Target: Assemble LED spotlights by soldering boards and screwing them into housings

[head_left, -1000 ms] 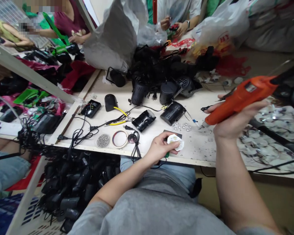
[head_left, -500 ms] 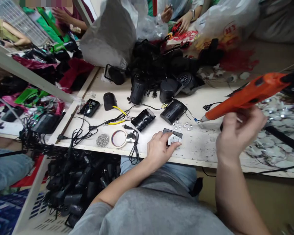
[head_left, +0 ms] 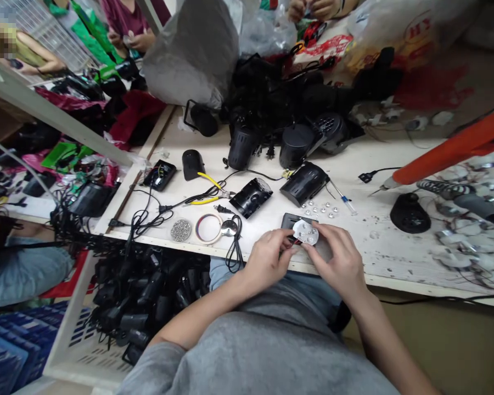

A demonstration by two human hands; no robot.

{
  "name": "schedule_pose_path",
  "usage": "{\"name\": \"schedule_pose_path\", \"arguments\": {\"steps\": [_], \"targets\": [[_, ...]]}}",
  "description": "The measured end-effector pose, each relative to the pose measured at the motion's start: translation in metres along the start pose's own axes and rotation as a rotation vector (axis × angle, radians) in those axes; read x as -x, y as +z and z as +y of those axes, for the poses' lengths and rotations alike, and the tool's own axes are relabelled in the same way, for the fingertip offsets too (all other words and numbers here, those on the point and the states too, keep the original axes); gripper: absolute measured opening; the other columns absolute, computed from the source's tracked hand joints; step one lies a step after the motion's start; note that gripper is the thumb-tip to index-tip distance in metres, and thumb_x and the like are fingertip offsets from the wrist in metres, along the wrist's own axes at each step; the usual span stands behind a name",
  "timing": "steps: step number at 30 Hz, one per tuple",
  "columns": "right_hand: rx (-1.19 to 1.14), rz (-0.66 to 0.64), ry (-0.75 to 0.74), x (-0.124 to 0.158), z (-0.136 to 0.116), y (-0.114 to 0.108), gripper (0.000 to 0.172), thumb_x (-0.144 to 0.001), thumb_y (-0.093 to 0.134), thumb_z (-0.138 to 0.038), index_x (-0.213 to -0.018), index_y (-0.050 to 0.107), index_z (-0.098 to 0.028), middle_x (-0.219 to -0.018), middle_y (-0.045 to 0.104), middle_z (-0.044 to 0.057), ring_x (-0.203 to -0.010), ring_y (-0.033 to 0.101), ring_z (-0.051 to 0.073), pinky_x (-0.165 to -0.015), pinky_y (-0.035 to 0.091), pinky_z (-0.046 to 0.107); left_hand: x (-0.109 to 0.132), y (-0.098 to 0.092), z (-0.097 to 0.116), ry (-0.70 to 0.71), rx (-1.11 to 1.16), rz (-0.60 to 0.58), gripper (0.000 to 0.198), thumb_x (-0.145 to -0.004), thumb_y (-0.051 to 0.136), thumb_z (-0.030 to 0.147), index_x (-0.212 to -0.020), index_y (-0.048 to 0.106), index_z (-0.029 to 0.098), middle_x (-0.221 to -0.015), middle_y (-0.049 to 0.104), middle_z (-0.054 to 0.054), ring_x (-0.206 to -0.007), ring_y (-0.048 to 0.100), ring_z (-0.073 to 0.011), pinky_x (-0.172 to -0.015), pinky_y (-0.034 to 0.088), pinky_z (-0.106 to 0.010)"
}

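Note:
A white lamp plate with several clear lenses (head_left: 306, 232) is gripped at its edges by both hands near the table's front edge. My left hand (head_left: 269, 255) pinches its left side, where thin red and dark wires show. On the right side, the thumb and fingers of my right hand (head_left: 338, 262) close on the rim. Just behind the plate, partly covered by it, lies a dark rectangular block (head_left: 288, 220). Small clear lenses (head_left: 321, 209) lie loose beyond it. An orange electric screwdriver (head_left: 444, 151) hangs to the right, apart from both hands.
Black lamp housings (head_left: 304, 184), yellow-handled pliers (head_left: 209, 189), a tape roll (head_left: 208, 229) and a dish of screws (head_left: 181, 230) lie on the table. A soldering iron stand (head_left: 410, 213) is at right, near piled white lamp plates (head_left: 461, 241). A crate (head_left: 61, 351) stands below left. Co-workers sit opposite.
My right hand has let go of the orange screwdriver and come down to the white lamp plate. The screwdriver has swung right. My left hand still holds the plate.

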State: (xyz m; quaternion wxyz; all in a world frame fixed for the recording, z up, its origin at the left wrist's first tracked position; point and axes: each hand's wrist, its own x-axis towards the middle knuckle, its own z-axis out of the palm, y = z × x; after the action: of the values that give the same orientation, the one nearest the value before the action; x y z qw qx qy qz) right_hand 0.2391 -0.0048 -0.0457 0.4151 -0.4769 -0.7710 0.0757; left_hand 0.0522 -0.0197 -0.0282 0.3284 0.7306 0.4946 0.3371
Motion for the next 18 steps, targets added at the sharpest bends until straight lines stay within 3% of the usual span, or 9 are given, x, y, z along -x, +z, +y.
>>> {"name": "schedule_pose_path", "arguments": {"steps": [4, 7, 8, 12, 15, 18], "targets": [[0.001, -0.040, -0.025, -0.004, -0.001, -0.002, 0.043, -0.091, 0.067, -0.026, -0.132, 0.057, -0.019, -0.111, 0.070, 0.012, -0.102, 0.067, 0.026, -0.088, 0.058, 0.041, 0.012, -0.018, -0.004, 0.026, -0.037, 0.019, 0.029, -0.094, 0.061, 0.029, -0.122, 0.058, 0.020, -0.102, 0.071, -0.007, -0.090, 0.068, -0.0195, -0.082, 0.056, -0.034], [0.006, -0.042, -0.040, -0.005, -0.001, -0.003, 0.046, -0.091, 0.067, -0.027, -0.135, 0.055, -0.020, -0.112, 0.070, 0.013, -0.101, 0.067, 0.027, -0.087, 0.058, 0.042, 0.013, -0.060, -0.019, 0.014, -0.253, 0.156, 0.023, -0.094, 0.058, 0.022, -0.116, 0.062, 0.017, -0.106, 0.068, -0.011, -0.094, 0.064, -0.0222, -0.082, 0.055, -0.037], [0.005, -0.041, -0.041, -0.005, -0.001, -0.003, 0.047, -0.092, 0.067, -0.027, -0.136, 0.055, -0.020, -0.113, 0.070, 0.013, -0.101, 0.067, 0.027, -0.086, 0.059, 0.042, 0.013, -0.076, -0.025, -0.027, -0.364, 0.154, 0.022, -0.092, 0.059, 0.018, -0.113, 0.064, 0.017, -0.104, 0.068, -0.010, -0.097, 0.063, -0.0240, -0.085, 0.054, -0.040], [0.006, -0.031, -0.044, -0.005, -0.002, -0.001, 0.046, -0.092, 0.067, -0.028, -0.136, 0.055, -0.018, -0.112, 0.071, 0.014, -0.101, 0.068, 0.027, -0.086, 0.059, 0.042, 0.013, -0.122, -0.042, -0.122, -0.614, -0.091, 0.047, -0.080, 0.065, 0.007, -0.125, 0.063, 0.019, -0.121, 0.067, -0.010, -0.104, 0.057, -0.0281, -0.095, 0.051, -0.046], [0.009, -0.026, -0.038, -0.004, -0.004, 0.000, 0.047, -0.092, 0.067, -0.028, -0.137, 0.055, -0.020, -0.112, 0.071, 0.013, -0.100, 0.068, 0.027, -0.085, 0.059, 0.043, 0.012, -0.129, -0.046, -0.118, -0.647, -0.198, 0.056, -0.078, 0.069, 0.007, -0.132, 0.059, 0.020, -0.129, 0.066, -0.009, -0.107, 0.055, -0.0283, -0.098, 0.050, -0.046], [-0.006, -0.063, -0.017, -0.007, -0.004, -0.010, 0.050, -0.092, 0.067, -0.030, -0.139, 0.054, -0.023, -0.114, 0.069, 0.012, -0.102, 0.067, 0.028, -0.086, 0.060, 0.045, 0.009, -0.124, -0.049, -0.100, -0.686, -0.220, 0.050, -0.082, 0.070, 0.014, -0.131, 0.061, 0.018, -0.124, 0.069, -0.011, -0.105, 0.057, -0.0291, -0.095, 0.051, -0.046]]}}
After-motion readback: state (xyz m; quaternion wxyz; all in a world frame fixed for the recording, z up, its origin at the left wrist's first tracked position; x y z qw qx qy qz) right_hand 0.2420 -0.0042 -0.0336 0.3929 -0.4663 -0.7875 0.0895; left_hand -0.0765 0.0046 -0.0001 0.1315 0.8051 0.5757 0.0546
